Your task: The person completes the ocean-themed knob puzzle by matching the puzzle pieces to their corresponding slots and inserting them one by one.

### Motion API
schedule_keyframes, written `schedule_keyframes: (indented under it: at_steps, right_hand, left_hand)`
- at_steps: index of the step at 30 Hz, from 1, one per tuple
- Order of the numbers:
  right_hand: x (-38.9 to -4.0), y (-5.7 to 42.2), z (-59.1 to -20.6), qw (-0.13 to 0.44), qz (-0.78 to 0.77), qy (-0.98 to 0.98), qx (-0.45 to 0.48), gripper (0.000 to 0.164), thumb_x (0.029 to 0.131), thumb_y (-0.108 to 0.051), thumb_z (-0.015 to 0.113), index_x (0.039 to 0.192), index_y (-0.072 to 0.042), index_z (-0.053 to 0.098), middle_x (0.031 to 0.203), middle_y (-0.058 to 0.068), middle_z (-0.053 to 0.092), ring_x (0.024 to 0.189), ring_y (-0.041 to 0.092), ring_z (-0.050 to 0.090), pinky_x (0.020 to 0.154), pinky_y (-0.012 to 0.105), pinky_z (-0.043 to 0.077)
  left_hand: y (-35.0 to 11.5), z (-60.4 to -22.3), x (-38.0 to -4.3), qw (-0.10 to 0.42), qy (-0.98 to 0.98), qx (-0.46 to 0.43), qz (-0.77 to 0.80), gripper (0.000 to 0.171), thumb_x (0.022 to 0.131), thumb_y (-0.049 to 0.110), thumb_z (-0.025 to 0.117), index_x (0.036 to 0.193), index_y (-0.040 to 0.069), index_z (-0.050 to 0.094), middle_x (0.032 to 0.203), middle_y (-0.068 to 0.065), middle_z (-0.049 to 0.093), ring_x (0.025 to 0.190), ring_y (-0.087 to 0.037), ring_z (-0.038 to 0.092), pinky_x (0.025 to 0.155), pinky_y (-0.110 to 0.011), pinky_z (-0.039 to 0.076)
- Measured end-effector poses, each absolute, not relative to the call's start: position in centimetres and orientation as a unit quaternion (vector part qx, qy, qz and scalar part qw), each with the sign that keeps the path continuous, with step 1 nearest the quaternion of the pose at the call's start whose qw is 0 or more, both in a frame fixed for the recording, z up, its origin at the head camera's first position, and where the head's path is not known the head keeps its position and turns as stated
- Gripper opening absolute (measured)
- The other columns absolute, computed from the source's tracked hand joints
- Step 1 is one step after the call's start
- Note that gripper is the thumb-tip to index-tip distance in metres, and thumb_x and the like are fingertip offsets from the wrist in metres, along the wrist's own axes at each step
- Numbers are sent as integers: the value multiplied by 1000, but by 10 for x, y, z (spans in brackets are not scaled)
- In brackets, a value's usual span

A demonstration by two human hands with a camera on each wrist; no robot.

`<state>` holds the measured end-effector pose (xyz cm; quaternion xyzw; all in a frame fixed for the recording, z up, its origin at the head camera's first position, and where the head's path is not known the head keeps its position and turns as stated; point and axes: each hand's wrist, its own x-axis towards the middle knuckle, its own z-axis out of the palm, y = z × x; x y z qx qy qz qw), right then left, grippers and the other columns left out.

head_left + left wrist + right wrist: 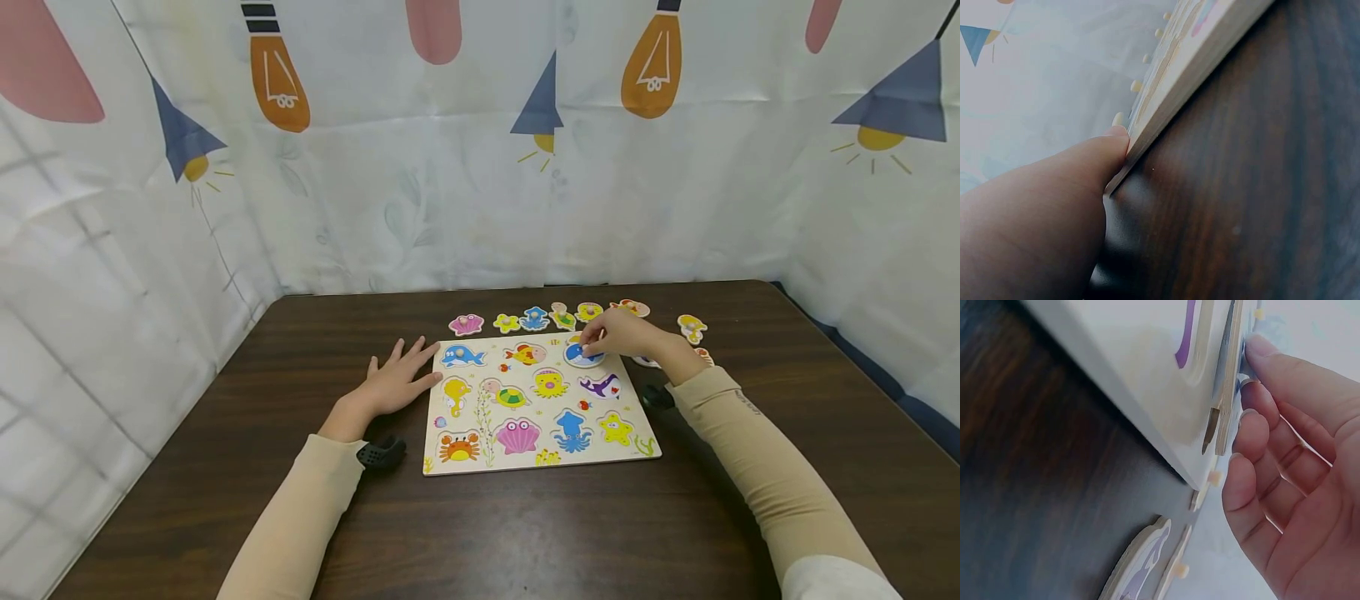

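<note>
A wooden peg-puzzle board (483,425) with colourful sea animals lies on the table. At its upper right corner my right hand (628,333) pinches a blue and white puzzle piece (576,357) between thumb and fingers. The right wrist view shows that piece (1227,381) edge-on over the board, partly raised off its surface. My left hand (392,385) has its fingers spread on the table beside the board's left edge. In the left wrist view, the left thumb (1113,150) touches the board's edge near a corner.
Behind the board lie loose pieces: a pink shell (467,325), a yellow starfish (506,323), a blue squid (534,318) and several more. A yellow seahorse piece (692,328) lies beyond the right forearm. Another loose piece (1141,565) shows beside the board's corner. A printed curtain (465,192) hangs behind the table.
</note>
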<state>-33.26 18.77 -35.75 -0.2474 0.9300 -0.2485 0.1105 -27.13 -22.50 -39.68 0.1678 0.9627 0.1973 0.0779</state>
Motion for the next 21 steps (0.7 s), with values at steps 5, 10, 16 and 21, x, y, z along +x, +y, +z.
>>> schedule_keyframes:
  at_steps: [5,10,16,21]
  right_hand:
    - [-332,186,-358,110,-247,932,-241,13,95,-15,76,102,-4,77,87,2,65,81,19,55,72,32,45]
    - [-332,186,-357,114,-247,932,-239,14,96,-15,75,104,-4,76,89,3,65,82,19,55,73,33,45]
    - [-332,187,-358,114,-248,931,-242,13,96,-14,75,104,-4,76,88,3,65,81,20,55,73,33,45]
    - [-333,186,-359,116,-243,933,-239,14,96,-15,75,104,-4,77,89,3,65,82,20,55,74,33,46]
  left_hand:
    - [-226,-397,-272,79,963,167,196,73,106,55,45,166,21,20,171,-14,7,154,-45,-4,110,-77,-7]
    - [-226,-398,-272,81,963,168,195,74,106,56,45,166,21,20,171,-14,7,154,-45,-4,110,-78,-7]
    - [-227,-398,-273,81,963,166,195,74,106,57,45,166,22,20,171,-14,7,154,-45,-4,110,-78,-7]
    - [-226,-397,-273,81,963,167,195,74,106,56,45,166,22,20,171,-14,7,154,-45,-4,110,-77,-7]
